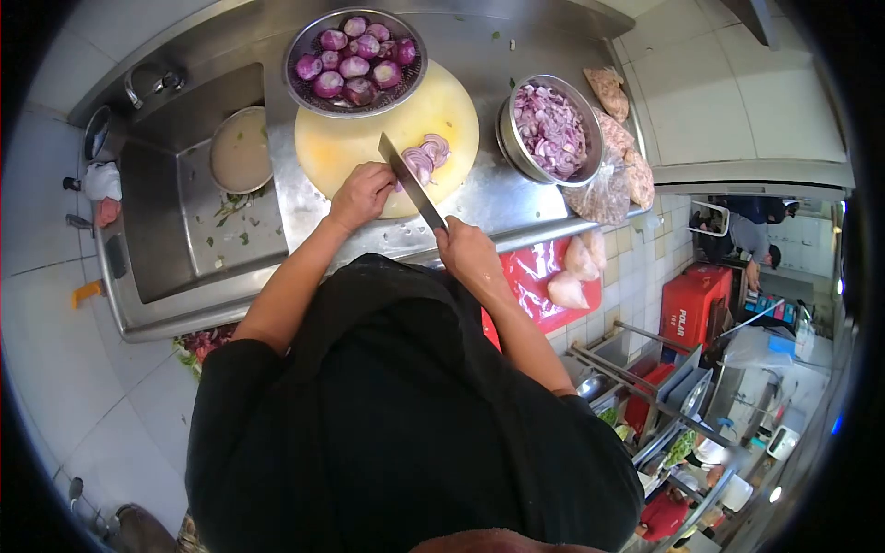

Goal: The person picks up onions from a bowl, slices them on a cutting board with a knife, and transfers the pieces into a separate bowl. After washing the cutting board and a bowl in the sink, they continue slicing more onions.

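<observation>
My right hand (468, 251) is closed around the handle of a kitchen knife (412, 184), whose blade points away from me across the round yellowish cutting board (323, 152). Left of the blade, my left hand (366, 194) has its fingers curled on a piece of red onion, mostly hidden beneath them. Thin red onion slices (426, 158) lie on the board just right of the blade. A metal colander (357, 109) of peeled red onions (354, 66) rests over the board's far edge. To the right, a steel bowl (592, 147) holds sliced red onions (548, 129).
At left is a steel sink (198, 230) with a round container of cloudy liquid (241, 152) and green scraps. Filled plastic bags (604, 189) crowd the counter's right end. Pale pieces (567, 290) lie on red plastic (535, 267) below the counter edge. People work farther right.
</observation>
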Demonstrator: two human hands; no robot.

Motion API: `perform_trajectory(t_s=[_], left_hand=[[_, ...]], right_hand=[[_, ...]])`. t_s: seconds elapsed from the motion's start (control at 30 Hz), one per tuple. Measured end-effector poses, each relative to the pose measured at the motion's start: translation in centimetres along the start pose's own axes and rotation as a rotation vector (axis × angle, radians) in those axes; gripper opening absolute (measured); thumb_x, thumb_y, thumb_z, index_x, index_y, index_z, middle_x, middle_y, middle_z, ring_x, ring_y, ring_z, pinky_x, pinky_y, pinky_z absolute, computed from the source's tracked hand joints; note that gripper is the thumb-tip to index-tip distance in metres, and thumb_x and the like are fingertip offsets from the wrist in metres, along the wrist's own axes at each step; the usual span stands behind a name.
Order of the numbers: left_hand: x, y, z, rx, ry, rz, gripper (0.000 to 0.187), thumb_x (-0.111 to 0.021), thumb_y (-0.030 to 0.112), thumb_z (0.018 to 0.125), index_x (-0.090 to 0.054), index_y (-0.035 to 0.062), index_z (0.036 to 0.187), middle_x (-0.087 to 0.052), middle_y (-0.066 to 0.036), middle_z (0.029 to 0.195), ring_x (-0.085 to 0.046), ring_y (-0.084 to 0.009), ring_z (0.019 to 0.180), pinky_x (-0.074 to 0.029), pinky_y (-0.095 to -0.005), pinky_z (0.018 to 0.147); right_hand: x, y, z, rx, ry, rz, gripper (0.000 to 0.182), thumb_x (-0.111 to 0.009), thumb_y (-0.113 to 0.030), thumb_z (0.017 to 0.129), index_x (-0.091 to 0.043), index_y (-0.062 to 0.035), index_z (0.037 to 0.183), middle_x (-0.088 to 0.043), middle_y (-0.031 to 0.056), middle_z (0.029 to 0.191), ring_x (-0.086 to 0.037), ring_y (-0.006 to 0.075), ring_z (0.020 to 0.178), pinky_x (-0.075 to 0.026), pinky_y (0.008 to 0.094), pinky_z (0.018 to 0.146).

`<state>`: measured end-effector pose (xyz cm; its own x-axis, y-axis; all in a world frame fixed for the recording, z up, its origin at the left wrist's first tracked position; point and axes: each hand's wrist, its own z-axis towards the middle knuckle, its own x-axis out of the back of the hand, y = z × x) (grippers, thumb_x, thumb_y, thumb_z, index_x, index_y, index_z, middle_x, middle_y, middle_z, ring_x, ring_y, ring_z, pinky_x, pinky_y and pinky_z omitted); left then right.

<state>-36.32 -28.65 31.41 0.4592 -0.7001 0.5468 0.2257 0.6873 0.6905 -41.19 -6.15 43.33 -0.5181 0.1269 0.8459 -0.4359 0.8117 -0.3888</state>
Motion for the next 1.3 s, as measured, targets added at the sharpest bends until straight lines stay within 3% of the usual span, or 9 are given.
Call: perform_trajectory(t_s=[0.47, 0.5, 0.6, 0.7, 0.83, 0.93, 1.03, 1.13, 1.3], left_hand=[[0.1, 0.0, 0.0, 0.008, -0.035, 0.020, 0.010, -0.072, 0.002, 0.082, -0.070, 0.0046, 0.091, -0.070, -0.012, 0.096, -0.067, -0.0322, 0.094, -0.052, -0.0418, 0.086], [0.3, 0.4, 0.6, 0.019, -0.049, 0.028, 0.009, -0.073, 0.002, 0.081, -0.070, 0.0046, 0.089, -0.070, -0.011, 0.096, -0.067, -0.0314, 0.094, -0.052, -0.0419, 0.086], [0.9, 3.0, 1.7, 0.047, 0.247, 0.022, 0.009, -0.075, 0.005, 0.081, -0.069, 0.0059, 0.088, -0.069, -0.010, 0.092, -0.066, -0.0311, 0.092, -0.050, -0.0446, 0.084], [2.9, 8.4, 5.7, 0.006, 0.188, 0.076, 0.012, -0.077, 0.010, 0.080, -0.072, 0.0067, 0.090, -0.071, -0.011, 0.094, -0.068, -0.0320, 0.093, -0.050, -0.0468, 0.084], [-1.5, 7.2, 8.5, 0.230, -0.439, 0.389, 0.019, -0.073, 0.020, 0.085, -0.076, 0.0052, 0.098, -0.074, -0.017, 0.098, -0.072, -0.0359, 0.095, -0.053, -0.0505, 0.083], [-5.2, 5.1, 9.0, 0.380, -0.620, 0.504, 0.021, -0.076, 0.022, 0.085, -0.077, 0.0071, 0.099, -0.075, -0.018, 0.098, -0.074, -0.0364, 0.096, -0.056, -0.0499, 0.084], [-4.9, 6.0, 9.4, 0.400, -0.601, 0.517, 0.022, -0.072, 0.012, 0.085, -0.076, 0.0079, 0.106, -0.077, -0.018, 0.100, -0.076, -0.0322, 0.095, -0.060, -0.0470, 0.082], [-3.2, 6.5, 10.7, 0.595, -0.451, 0.321, 0.023, -0.073, 0.008, 0.083, -0.074, 0.0041, 0.105, -0.076, -0.019, 0.099, -0.075, -0.0325, 0.093, -0.059, -0.0458, 0.080], [0.7, 5.5, 9.1, 0.525, -0.032, -0.307, 0.024, -0.078, 0.013, 0.083, -0.072, 0.0024, 0.104, -0.074, -0.012, 0.088, -0.071, -0.0222, 0.080, -0.056, -0.0365, 0.075]], right_hand=[[-0.9, 0.8, 1.4, 0.058, 0.011, 0.056, 0.029, -0.058, -0.028, 0.101, -0.065, 0.0001, 0.102, -0.071, 0.0300, 0.087, -0.069, 0.0505, 0.087, -0.053, 0.0611, 0.082], [-0.3, 0.6, 1.3, 0.040, 0.018, 0.068, 0.029, -0.058, -0.028, 0.101, -0.065, -0.0002, 0.102, -0.071, 0.0298, 0.087, -0.069, 0.0505, 0.088, -0.053, 0.0611, 0.082], [0.9, 0.1, 0.6, -0.006, -0.015, 0.107, 0.029, -0.058, -0.029, 0.102, -0.065, -0.0013, 0.103, -0.071, 0.0294, 0.089, -0.069, 0.0502, 0.090, -0.053, 0.0606, 0.084], [-0.1, 0.1, -0.2, 0.001, -0.078, 0.116, 0.030, -0.057, -0.031, 0.102, -0.065, -0.0022, 0.105, -0.071, 0.0290, 0.092, -0.069, 0.0495, 0.093, -0.053, 0.0595, 0.085], [-1.6, 0.3, -0.3, 0.030, -0.125, 0.091, 0.033, -0.058, -0.035, 0.102, -0.064, -0.0025, 0.106, -0.071, 0.0292, 0.094, -0.069, 0.0494, 0.095, -0.053, 0.0594, 0.085], [-1.8, 0.9, 0.0, 0.054, -0.136, 0.071, 0.033, -0.058, -0.035, 0.103, -0.065, -0.0031, 0.107, -0.072, 0.0286, 0.095, -0.069, 0.0487, 0.095, -0.053, 0.0585, 0.086], [-1.4, 1.5, 0.2, 0.063, -0.144, 0.043, 0.032, -0.057, -0.034, 0.103, -0.066, -0.0039, 0.108, -0.073, 0.0269, 0.096, -0.071, 0.0467, 0.096, -0.055, 0.0575, 0.087], [-0.1, 2.2, 0.6, 0.057, -0.154, 0.034, 0.033, -0.058, -0.035, 0.103, -0.068, -0.0046, 0.109, -0.073, 0.0263, 0.098, -0.071, 0.0462, 0.097, -0.055, 0.0571, 0.088], [1.6, 3.4, 2.5, -0.011, -0.078, 0.046, 0.034, -0.059, -0.035, 0.101, -0.069, -0.0036, 0.110, -0.073, 0.0277, 0.100, -0.070, 0.0471, 0.098, -0.054, 0.0574, 0.089]])
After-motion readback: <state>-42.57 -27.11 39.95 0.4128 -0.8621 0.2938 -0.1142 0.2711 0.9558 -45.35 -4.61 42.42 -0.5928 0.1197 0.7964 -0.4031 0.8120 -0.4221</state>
